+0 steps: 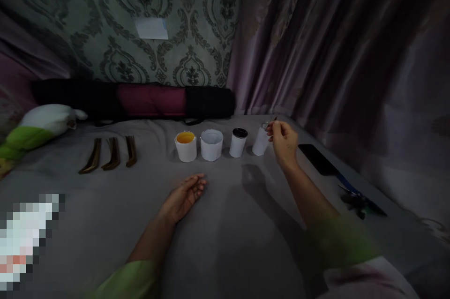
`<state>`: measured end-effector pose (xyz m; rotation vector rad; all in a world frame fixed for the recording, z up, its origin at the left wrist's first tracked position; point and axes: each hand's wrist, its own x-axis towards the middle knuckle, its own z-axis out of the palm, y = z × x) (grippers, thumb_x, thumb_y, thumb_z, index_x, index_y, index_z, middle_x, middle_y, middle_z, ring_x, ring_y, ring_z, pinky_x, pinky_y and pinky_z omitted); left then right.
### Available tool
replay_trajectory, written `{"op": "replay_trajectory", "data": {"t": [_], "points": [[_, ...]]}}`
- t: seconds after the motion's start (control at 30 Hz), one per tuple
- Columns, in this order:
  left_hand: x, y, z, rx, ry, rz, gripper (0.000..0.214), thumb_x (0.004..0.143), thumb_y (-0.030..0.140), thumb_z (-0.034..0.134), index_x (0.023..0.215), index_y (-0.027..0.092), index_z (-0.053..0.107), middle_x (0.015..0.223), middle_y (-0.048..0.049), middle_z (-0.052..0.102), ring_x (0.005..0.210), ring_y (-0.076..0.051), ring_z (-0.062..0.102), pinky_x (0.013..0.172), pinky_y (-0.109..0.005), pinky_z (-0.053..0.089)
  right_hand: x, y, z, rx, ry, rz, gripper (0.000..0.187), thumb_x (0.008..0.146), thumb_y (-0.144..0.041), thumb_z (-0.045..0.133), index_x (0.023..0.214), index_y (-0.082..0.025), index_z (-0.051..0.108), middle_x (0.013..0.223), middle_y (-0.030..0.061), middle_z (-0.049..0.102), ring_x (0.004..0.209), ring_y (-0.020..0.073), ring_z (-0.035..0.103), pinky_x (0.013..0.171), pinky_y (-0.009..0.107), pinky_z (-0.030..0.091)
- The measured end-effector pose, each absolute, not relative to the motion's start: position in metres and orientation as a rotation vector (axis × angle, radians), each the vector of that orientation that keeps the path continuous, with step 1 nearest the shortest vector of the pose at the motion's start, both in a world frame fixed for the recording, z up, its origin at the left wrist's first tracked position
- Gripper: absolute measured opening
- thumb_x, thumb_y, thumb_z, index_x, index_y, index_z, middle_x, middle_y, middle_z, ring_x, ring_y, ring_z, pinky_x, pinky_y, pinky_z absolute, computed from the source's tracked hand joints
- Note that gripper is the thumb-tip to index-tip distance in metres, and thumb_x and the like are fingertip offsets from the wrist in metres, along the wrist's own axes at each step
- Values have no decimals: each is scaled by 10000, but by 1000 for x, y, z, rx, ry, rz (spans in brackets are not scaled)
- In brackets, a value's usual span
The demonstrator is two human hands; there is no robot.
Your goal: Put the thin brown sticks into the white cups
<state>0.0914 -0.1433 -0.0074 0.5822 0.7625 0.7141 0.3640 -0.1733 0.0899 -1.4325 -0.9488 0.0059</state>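
Four white-wrapped containers stand in a row on the grey cloth: a wide one with a yellow-orange inside [186, 149], a wide one with a pale inside [211, 147], a narrow one with a black top [238, 144] and a narrow one [260, 143] tilted at the right. My right hand [284, 142] is at that last container's rim, its fingers pinched together. A thin dark tip shows above them, too small to name. My left hand [184, 196] lies half curled, fingers apart and holding nothing, in front of the two wide containers.
Three brown, bent strip-like bundles [111, 153] lie on the left. A black flat object [316, 158] and a blue strap with dark items [358, 200] lie on the right. Behind are a long black and maroon bag [151, 100] and a green-white plush toy [42, 125].
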Motion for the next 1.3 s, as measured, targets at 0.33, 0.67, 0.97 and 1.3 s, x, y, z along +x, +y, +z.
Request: {"op": "replay_trajectory", "data": {"t": [0.33, 0.67, 0.97, 1.3], "points": [[92, -143, -10, 576, 753, 716, 143, 792, 85, 506, 874, 77, 622, 734, -77, 636, 590, -79, 573, 535, -174, 465, 328, -172, 38, -1546, -1013, 236, 328, 809, -436, 380, 788, -183, 587, 717, 35, 613, 656, 141, 560, 581, 250, 418], [92, -144, -8, 569, 769, 721, 125, 788, 86, 511, 853, 84, 618, 722, -67, 632, 570, -74, 571, 510, -167, 459, 300, -161, -3, -1591, -1073, 363, 305, 809, -415, 376, 732, -200, 579, 661, 21, 604, 629, 154, 554, 585, 252, 403], [92, -143, -10, 584, 757, 727, 121, 780, 99, 533, 856, 82, 626, 733, -76, 641, 587, -80, 577, 533, -174, 473, 294, -157, -24, -1657, -1049, 418, 326, 801, -438, 372, 679, -201, 561, 569, -5, 554, 542, 144, 517, 522, 243, 377], [93, -142, -12, 584, 764, 730, 101, 764, 105, 554, 830, 88, 628, 729, -64, 630, 581, -77, 558, 516, -174, 448, 297, -161, -29, -1692, -1046, 407, 349, 802, -440, 363, 612, -207, 541, 562, 7, 552, 567, 160, 522, 559, 259, 375]]}}
